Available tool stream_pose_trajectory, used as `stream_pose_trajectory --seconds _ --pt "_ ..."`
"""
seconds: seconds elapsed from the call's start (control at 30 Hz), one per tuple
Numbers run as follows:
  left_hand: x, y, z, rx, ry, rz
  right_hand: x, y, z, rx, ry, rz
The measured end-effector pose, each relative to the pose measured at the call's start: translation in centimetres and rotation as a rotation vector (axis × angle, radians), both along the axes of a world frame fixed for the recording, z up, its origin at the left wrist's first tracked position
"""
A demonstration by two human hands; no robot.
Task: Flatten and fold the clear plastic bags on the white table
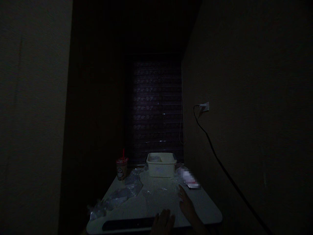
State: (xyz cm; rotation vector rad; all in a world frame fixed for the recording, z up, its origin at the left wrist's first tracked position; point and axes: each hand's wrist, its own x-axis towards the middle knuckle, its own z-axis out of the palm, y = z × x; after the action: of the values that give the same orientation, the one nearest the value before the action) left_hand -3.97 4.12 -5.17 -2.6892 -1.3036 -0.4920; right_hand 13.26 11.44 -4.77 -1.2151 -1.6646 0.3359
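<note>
The scene is very dark. My left hand [162, 222] lies at the table's near edge, fingers stretched forward over the end of a long dark strip [129, 224]. Farther to the right, my right hand [186, 203] reaches over the white table [161, 199] with its fingers apart and nothing in them. Just beyond its fingertips lies a pale packet [190, 179], partly blurred out, with clear plastic beside it. At the far end of the table stands a white plastic bin [161, 170] with something pale inside that I cannot make out.
Crumpled clear plastic bags [124, 192] run along the table's left side. A drink cup [121, 169] with a red lid and straw stands at the back left. A black cord [220, 161] hangs from a wall outlet [204, 106] on the right. Dark blinds [154, 107] cover the window.
</note>
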Motion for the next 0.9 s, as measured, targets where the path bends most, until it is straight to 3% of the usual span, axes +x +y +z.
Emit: stream_pose_trajectory --seconds 0.17,0.47,0.77,0.9 --pt "0.3 -0.4 1.0 -0.111 0.081 0.068 -0.6 -0.9 0.7 -0.024 -0.01 0.062" --pt "0.8 -1.1 1.7 -0.134 0.052 0.065 -1.1 -2.1 1.2 -0.004 -0.055 0.227" --pt "0.9 -2.2 2.3 -0.19 -0.019 0.054 -1.4 -2.5 2.0 -0.124 -0.08 0.214" --pt "1.2 -3.0 3.3 -0.219 -0.025 0.048 -1.3 -2.8 2.1 -0.123 -0.094 0.224"
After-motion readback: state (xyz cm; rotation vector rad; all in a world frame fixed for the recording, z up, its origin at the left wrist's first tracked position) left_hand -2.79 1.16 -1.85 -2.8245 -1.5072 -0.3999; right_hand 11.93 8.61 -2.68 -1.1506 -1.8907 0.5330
